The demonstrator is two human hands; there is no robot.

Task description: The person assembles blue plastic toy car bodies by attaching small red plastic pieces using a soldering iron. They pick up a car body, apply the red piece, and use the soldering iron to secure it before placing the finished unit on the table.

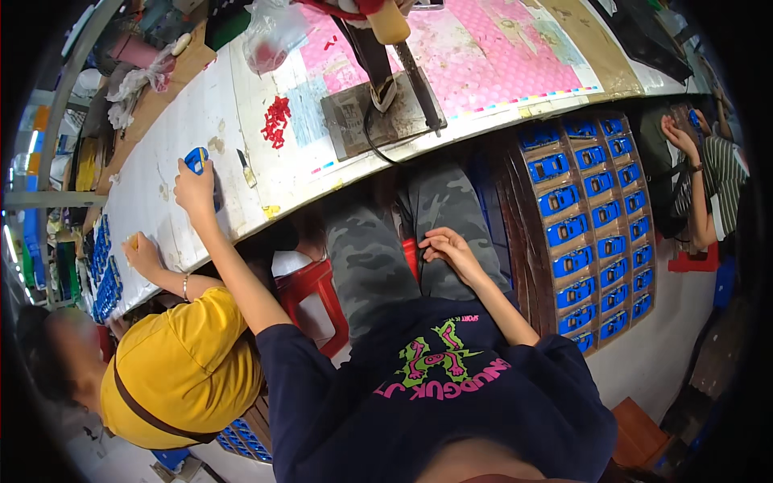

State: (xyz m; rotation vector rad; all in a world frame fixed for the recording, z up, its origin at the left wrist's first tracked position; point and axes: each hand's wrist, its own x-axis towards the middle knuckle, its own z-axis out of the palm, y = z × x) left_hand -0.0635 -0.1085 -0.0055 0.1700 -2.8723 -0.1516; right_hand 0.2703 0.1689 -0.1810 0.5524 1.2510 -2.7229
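My left hand (196, 193) is stretched out to the left over the white worktable (153, 201). Its fingers are closed round a blue toy car (196, 159), partly hidden by them. My right hand (448, 248) hovers over or rests on my camouflage trousers (451, 193), its fingers loosely bent and apart, with nothing seen in it. Between my left hand and the metal base plate (354, 125) lie a small knife (245, 169) and a pile of small red parts (276, 122). On the plate stands a bench tool (383, 90) with a dark upright.
At my right, a stacked brown tray (535, 229) holds rows of blue toy cars (565, 229). A co-worker in yellow (173, 362) sits at my left, near more blue cars (105, 274). A red stool (330, 310) stands beside my legs. Another person (717, 185) is at far right.
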